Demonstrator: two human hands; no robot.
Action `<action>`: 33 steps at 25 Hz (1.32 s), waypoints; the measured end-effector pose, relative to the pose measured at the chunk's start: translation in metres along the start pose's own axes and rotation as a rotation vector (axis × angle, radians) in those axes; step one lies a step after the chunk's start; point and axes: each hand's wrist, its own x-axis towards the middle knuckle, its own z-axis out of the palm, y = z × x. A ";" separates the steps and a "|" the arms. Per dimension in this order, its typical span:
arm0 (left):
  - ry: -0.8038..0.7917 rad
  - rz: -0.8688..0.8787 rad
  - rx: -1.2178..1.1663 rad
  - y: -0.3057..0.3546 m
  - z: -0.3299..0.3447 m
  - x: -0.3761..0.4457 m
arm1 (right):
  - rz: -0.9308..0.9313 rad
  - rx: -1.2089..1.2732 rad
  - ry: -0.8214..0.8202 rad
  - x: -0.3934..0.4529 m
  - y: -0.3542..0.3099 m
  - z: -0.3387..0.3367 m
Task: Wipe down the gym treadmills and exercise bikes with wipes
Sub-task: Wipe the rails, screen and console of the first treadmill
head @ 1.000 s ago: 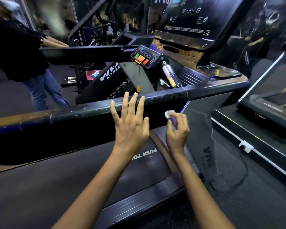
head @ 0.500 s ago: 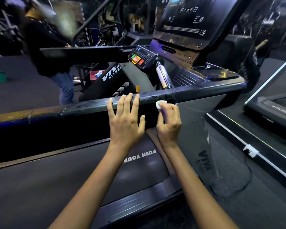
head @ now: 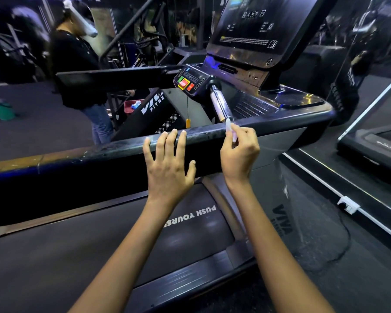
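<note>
At frame centre, the left hand (head: 167, 163) lies flat, fingers straight, on the treadmill handrail (head: 88, 154). Just right, the right hand (head: 239, 152) pinches what seems a folded wipe (head: 229, 128) against the rail's top edge.

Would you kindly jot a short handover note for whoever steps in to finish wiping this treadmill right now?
Left hand: open, fingers spread flat on the near side rail, bracing.
Right hand: pinches a small white wipe at the rail's top edge, beside the chrome handle.
Done: cannot tell how much; the rail top looks smudged and speckled left of the hands.
Left: wipe along the rail, then the chrome handle, button panel, console and far rail. Another person stands beyond the far rail.
</note>
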 end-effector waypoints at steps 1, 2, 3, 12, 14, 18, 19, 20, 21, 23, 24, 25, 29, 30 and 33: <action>-0.003 0.003 0.002 0.000 0.000 0.000 | 0.012 0.005 -0.001 -0.005 0.000 -0.001; -0.005 0.005 0.004 0.000 0.000 0.000 | 0.026 0.015 -0.004 -0.015 0.002 -0.002; -0.005 0.005 0.007 -0.001 0.000 0.000 | 0.038 0.028 -0.012 -0.029 0.003 -0.003; -0.014 0.020 0.021 -0.001 0.000 -0.001 | 0.004 0.083 -0.083 -0.066 0.012 -0.007; -0.022 0.027 0.016 -0.002 -0.001 -0.001 | 0.032 0.082 -0.008 -0.045 0.007 -0.001; -0.017 0.103 -0.042 -0.015 -0.005 -0.002 | -0.118 0.129 -0.117 -0.071 0.004 0.005; -0.018 0.118 -0.071 -0.019 -0.006 -0.003 | -0.153 0.131 -0.175 -0.083 0.008 0.000; -0.021 0.122 -0.096 -0.023 -0.008 -0.004 | -0.164 0.125 -0.202 -0.088 0.014 -0.004; -0.023 0.118 -0.110 -0.027 -0.011 -0.006 | -0.151 0.110 -0.188 -0.085 0.020 -0.007; -0.028 0.092 -0.101 -0.036 -0.015 -0.011 | -0.089 0.078 -0.080 -0.069 0.022 -0.005; -0.027 0.073 -0.079 -0.042 -0.018 -0.013 | -0.066 0.080 -0.031 -0.059 0.017 -0.002; -0.023 0.046 -0.052 -0.048 -0.020 -0.015 | -0.066 0.089 -0.015 -0.053 0.012 0.001; -0.017 -0.084 0.019 -0.065 -0.026 -0.020 | -0.134 0.118 -0.181 -0.080 0.002 0.003; -0.025 -0.083 0.031 -0.067 -0.026 -0.022 | -0.121 0.121 -0.198 -0.086 0.006 -0.001; -0.037 -0.044 0.051 -0.072 -0.025 -0.025 | 0.013 0.106 -0.103 -0.077 0.006 -0.002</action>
